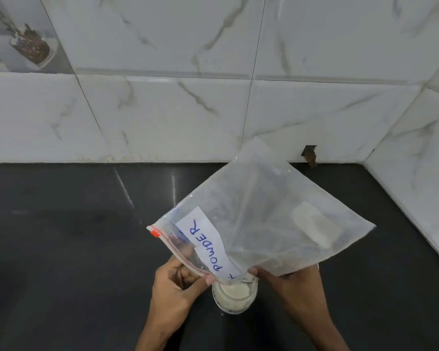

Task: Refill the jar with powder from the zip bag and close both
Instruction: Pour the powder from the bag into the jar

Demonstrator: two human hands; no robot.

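A clear zip bag (259, 214) with a white paper label reading "POWDER" and a red zip strip is held tilted, its mouth pointing down over the jar (235, 296). The jar is open, stands on the black counter and holds pale powder. A small clump of powder lies inside the bag near its right side. My left hand (178, 287) pinches the bag's mouth edge at the left of the jar. My right hand (289, 287) grips the mouth edge at the right, partly hidden under the bag. No lid is in view.
The black counter (61, 249) stretches left and behind. White marble-look wall tiles (162, 110) stand at the back and on the right side, with a small chipped hole (309, 154) at the base of the back wall.
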